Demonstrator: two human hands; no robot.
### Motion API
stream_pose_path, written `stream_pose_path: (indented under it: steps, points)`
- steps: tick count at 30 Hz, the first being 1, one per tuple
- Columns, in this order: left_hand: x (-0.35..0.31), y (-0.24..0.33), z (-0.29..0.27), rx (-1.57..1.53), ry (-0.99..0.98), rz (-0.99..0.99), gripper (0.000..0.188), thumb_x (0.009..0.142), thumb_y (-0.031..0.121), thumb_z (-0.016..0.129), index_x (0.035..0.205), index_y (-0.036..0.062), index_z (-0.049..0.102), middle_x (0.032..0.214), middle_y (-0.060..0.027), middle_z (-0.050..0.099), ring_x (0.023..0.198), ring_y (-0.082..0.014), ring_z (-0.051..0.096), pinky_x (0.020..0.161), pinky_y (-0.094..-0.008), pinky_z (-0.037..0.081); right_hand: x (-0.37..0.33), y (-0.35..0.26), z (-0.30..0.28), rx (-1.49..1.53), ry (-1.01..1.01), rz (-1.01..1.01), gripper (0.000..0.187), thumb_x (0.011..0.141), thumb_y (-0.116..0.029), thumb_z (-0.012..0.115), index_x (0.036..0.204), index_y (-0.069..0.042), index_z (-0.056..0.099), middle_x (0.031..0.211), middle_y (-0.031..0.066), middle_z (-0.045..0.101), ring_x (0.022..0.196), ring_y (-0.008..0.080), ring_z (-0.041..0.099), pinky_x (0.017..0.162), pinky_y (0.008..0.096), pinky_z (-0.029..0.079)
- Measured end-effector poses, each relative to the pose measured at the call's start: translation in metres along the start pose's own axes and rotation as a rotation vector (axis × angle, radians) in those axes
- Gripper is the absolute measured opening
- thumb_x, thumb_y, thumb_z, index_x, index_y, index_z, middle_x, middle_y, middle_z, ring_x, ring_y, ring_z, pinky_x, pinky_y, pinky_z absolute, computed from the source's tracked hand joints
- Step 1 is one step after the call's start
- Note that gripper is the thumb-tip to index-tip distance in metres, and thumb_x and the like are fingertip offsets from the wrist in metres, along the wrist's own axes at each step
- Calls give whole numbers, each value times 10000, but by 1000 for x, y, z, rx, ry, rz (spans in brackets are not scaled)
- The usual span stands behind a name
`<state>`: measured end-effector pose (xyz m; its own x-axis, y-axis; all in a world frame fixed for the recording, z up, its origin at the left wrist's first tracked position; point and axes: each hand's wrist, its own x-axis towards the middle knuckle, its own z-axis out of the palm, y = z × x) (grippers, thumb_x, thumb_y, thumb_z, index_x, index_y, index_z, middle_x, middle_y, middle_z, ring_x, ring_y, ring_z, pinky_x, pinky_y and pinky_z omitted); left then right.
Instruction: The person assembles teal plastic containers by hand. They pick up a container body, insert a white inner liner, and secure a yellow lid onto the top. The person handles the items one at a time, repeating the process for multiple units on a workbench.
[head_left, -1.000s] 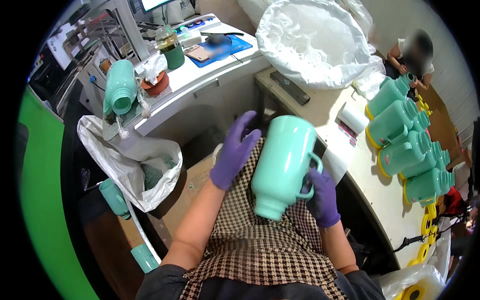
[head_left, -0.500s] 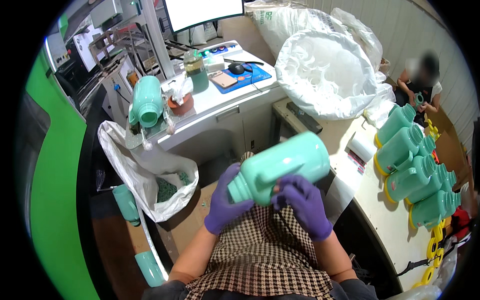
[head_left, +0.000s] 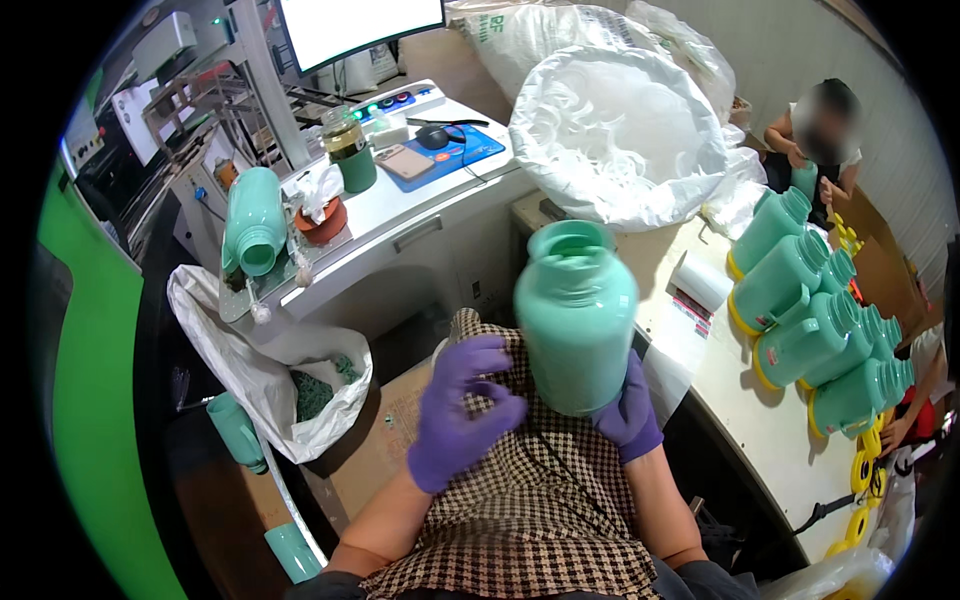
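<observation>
A glossy mint-green plastic jug (head_left: 577, 335) stands nearly upright in front of my apron, its wide threaded neck facing up and away. My right hand (head_left: 630, 415), in a purple glove, grips it low on its right side; some of the fingers are hidden behind the jug. To the left of the jug, my left hand (head_left: 462, 410) is also gloved in purple. It touches nothing, with its fingers apart and slightly bent. The jug's handle does not show from here.
Several green jugs with yellow bases (head_left: 800, 340) stand on the right-hand table (head_left: 745, 440). Ahead is a white sack of pale rings (head_left: 610, 150). At left, another green jug (head_left: 256, 215) lies near an orange-brown pot (head_left: 320, 222), above a sack of green scraps (head_left: 325, 395). A co-worker (head_left: 815, 140) sits far right.
The jug has swung from lying sideways to nearly upright, neck up. My left hand has let go of its neck, and my right hand now holds its lower side.
</observation>
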<state>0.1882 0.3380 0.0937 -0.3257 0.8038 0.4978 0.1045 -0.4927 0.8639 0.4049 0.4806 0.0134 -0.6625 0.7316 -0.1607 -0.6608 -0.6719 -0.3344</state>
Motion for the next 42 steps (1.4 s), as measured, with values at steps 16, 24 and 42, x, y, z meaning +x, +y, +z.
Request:
stream_pose_path:
  steps: [16, 24, 42]
  points:
    - [19, 29, 17, 260, -154, 146, 1047, 564, 348, 992, 1428, 103, 455, 1491, -225, 431, 1405, -402, 406, 1149, -506, 336, -11, -5, -29, -115, 9, -140, 679, 1029, -572, 450, 1486, -69, 450, 1465, 168, 529, 1324, 332, 535, 1126, 525, 429]
    - [23, 38, 3, 17, -55, 92, 1317, 547, 316, 1005, 1552, -29, 227, 1472, -200, 487, 1315, -293, 532, 1121, -430, 422, -4, 41, -1, -247, 66, -23, 638, 1060, -556, 375, 1452, -66, 487, 1401, 133, 590, 1255, 255, 588, 1085, 428, 470]
    - [-100, 19, -65, 1058, 60, 263, 801, 677, 385, 859, 1370, 93, 583, 1270, -102, 643, 1136, -279, 637, 1053, -486, 473, -15, 130, 82, -1981, -1040, -600, 635, 777, -368, 816, 1295, -86, 581, 1214, 129, 618, 801, 235, 685, 640, 335, 566]
